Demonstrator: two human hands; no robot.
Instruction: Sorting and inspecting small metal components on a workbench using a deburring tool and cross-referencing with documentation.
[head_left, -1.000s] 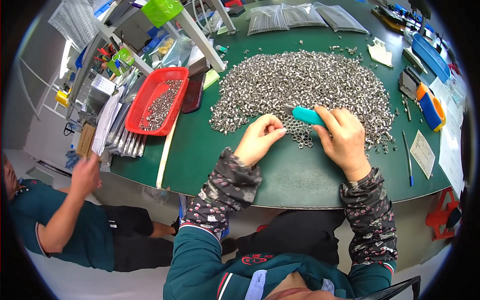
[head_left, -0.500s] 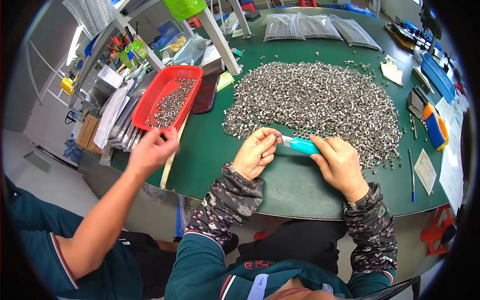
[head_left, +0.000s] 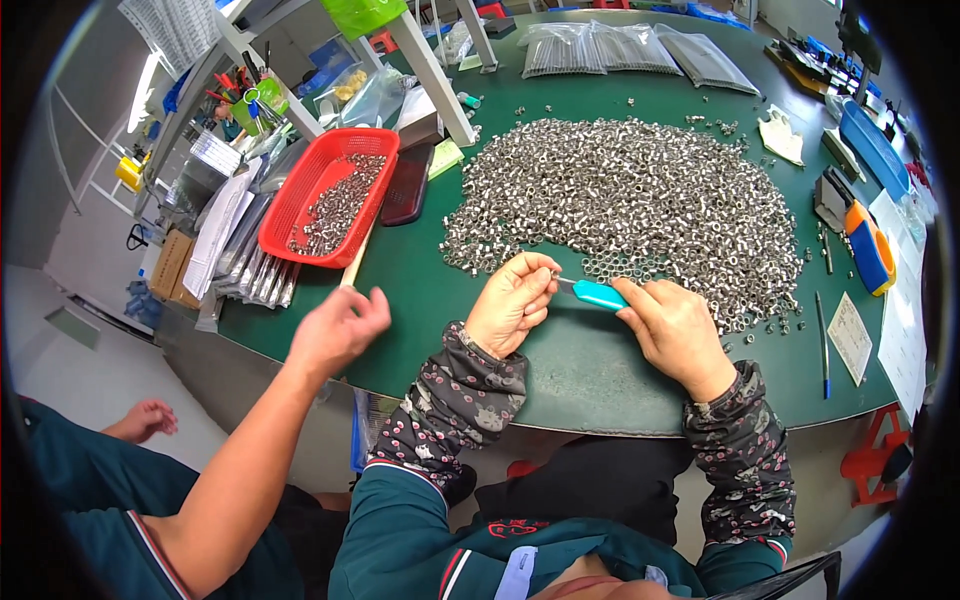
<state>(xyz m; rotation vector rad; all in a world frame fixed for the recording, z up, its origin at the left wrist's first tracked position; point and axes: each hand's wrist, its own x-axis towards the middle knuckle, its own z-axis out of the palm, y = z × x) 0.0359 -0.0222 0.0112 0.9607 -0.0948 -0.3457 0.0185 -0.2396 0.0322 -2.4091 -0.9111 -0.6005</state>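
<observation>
On the green table [head_left: 600,390], the heap of metal nuts [head_left: 640,200] spreads from 11 to 2 o'clock of the hands. A co-worker's hand [head_left: 335,330] reaches toward the red basket [head_left: 330,195] at 10 o'clock — keep elbows in. The right hand [head_left: 680,335] wraps the teal-handled tool [head_left: 598,294]; the left hand [head_left: 515,300] pinches at its tip — what it pinches cannot be told. Keep both wrists low for steadiness.

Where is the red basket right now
In the head view, the red basket sits on the left part of the green table, left of the big pile of small metal parts, beyond a co-worker's outstretched hand.
</observation>
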